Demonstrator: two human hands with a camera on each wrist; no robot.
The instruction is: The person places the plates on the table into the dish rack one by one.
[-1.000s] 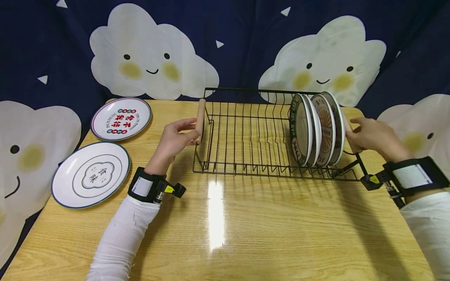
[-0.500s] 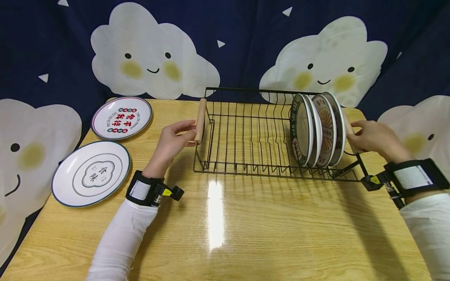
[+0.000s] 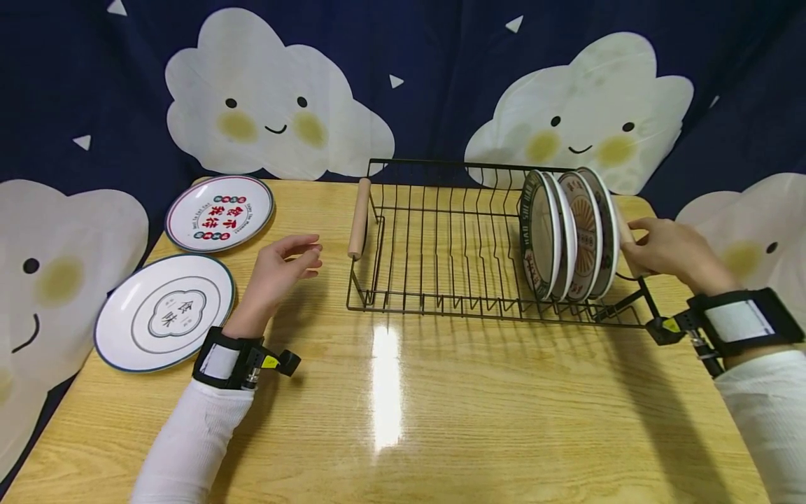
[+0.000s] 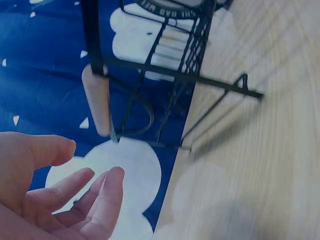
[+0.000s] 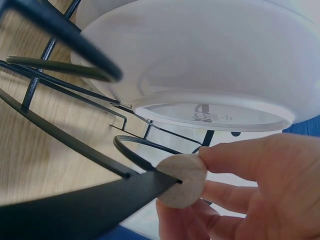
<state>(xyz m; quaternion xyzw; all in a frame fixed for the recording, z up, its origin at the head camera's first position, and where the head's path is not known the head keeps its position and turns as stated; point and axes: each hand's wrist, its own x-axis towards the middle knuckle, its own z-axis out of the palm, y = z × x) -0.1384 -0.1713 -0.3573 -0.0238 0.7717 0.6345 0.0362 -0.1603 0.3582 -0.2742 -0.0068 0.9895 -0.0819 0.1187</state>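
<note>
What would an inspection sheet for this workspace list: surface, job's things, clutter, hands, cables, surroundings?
Surface: wood-grain table, with a bright reflection.
Job's things: black wire rack holds four plates on edge at its right end; red-lettered plate and black-lettered plate lie flat to its left.
Clutter: nothing seen.
Hands: left hand holds nothing, apart from left wooden handle; right hand grips right wooden handle.
Cables: nothing seen.
Surroundings: navy backdrop with smiling clouds.

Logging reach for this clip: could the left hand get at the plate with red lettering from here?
Probably yes: the left hand holds nothing, and the head view shows nothing standing between it and the plate with red lettering, which lies face up on the table.
</note>
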